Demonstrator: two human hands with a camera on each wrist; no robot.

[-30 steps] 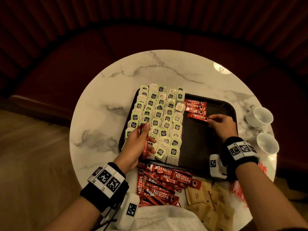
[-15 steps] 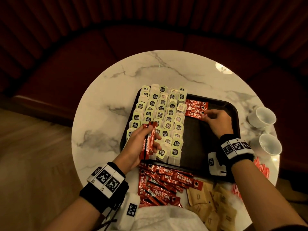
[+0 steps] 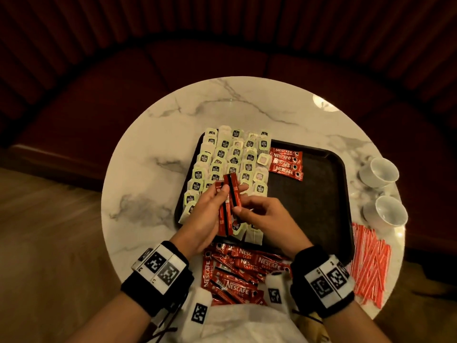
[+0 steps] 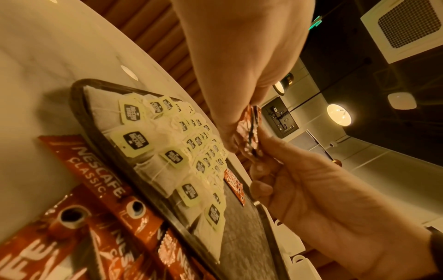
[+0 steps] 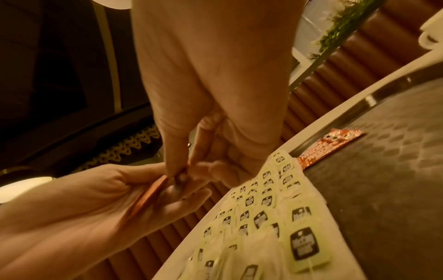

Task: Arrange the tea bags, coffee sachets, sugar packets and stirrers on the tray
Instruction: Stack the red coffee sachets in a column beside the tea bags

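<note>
marble surface (image 3: 153, 149), near edge: loose coffee sachets (image 3: 237, 271). above, left hand (image 3: 205, 216) grips a few sachets (image 3: 228, 206); right hand (image 3: 267, 219) pinches one free. beyond, tray (image 3: 321, 194): next move, laying it under the sachet row (image 3: 285, 162), beside tea bags (image 3: 230, 159).

A café or hotel lounge: a round marble table (image 3: 173, 134) stands before a curved red upholstered bench (image 3: 123, 78), under round ceiling lamps (image 4: 338, 114) and a ceiling vent (image 4: 407, 26).
</note>
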